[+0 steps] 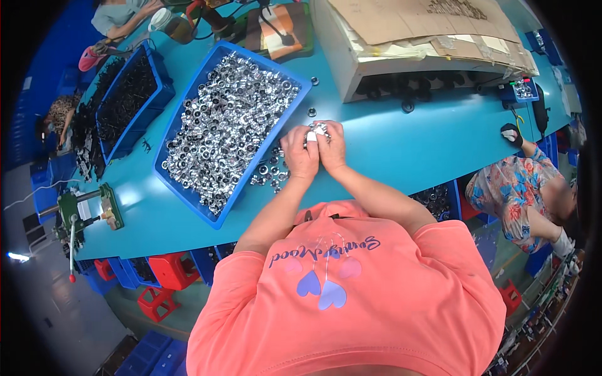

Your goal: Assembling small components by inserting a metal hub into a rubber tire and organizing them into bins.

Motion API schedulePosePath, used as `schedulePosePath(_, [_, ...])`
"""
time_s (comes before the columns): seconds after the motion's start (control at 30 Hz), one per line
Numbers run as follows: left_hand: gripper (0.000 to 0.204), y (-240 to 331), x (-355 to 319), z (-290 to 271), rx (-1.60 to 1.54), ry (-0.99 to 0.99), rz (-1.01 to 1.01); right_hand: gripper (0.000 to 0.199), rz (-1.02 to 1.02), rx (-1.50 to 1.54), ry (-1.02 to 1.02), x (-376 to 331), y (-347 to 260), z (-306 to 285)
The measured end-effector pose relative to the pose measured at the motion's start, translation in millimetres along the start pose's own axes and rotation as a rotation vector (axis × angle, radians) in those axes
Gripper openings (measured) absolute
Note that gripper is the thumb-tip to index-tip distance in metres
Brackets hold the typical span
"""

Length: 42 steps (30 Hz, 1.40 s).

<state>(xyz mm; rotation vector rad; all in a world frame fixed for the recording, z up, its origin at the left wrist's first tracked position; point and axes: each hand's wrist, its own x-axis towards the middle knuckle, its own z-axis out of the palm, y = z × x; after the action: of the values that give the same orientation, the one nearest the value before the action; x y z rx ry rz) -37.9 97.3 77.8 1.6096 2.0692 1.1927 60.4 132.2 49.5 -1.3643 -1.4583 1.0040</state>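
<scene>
- Left hand (301,155) and right hand (332,149): brought together, thumbs side by side, fingers curled and clamped on a few small metal rings (308,139); exact count cannot be told, as the fingers cover them.
- Position of the held rings: at the far end of the grip, between the fingers of both hands, just above or on the table (401,153); contact with the surface cannot be confirmed.
- White wrapping noted on at least one digit.
- Loose rings (263,170): scattered on the table just left of the left hand.
- Single ring (312,112): lies just beyond the fingertips; another lies farther off.
- Blue tray (189,204): left of the hands, tilted in plan, heaped with like rings.
- Blue crate (164,85): farther left, holding black parts.
- Green vise (110,207): near left table edge.
- White box (335,56): far right of the hands, cardboard on top.
</scene>
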Motion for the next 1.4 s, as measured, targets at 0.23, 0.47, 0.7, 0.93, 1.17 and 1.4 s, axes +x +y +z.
schedulePosePath(0.23, [0.044, -14.6, -9.4, -13.5, 0.212, -0.118, -0.043, 0.041, -0.131, -0.24, -0.233, 7.0, 5.2, -15.2])
schedulePosePath(0.47, [0.045, 3.4, -12.8, -47.3, 0.379, -0.237, -0.054, 0.061, -0.069, -0.556, -0.584, 22.2, -33.4, -57.1])
schedulePosePath(0.7, [0.04, -3.4, -28.1, -67.3, 0.294, -0.162, 0.024, 0.066, -0.328, -0.493, -0.571, 38.4, -39.0, -63.6])
schedulePosePath(0.93, [0.032, -8.3, -72.1, -110.3, 0.187, -0.106, 0.049, 0.083, -0.242, -0.557, -0.426, 117.2, -14.4, -3.9])
schedulePosePath(1.17, [0.036, -7.3, -101.4, -135.2, 0.251, -0.212, 0.09, 0.083, -0.235, -0.562, -0.547, 113.2, 7.9, -3.6])
schedulePosePath(1.4, [0.052, 31.1, -22.4, -129.2, 0.665, -0.107, 0.207, 0.056, -0.3, -0.28, -0.444, 91.5, 21.3, -18.5])
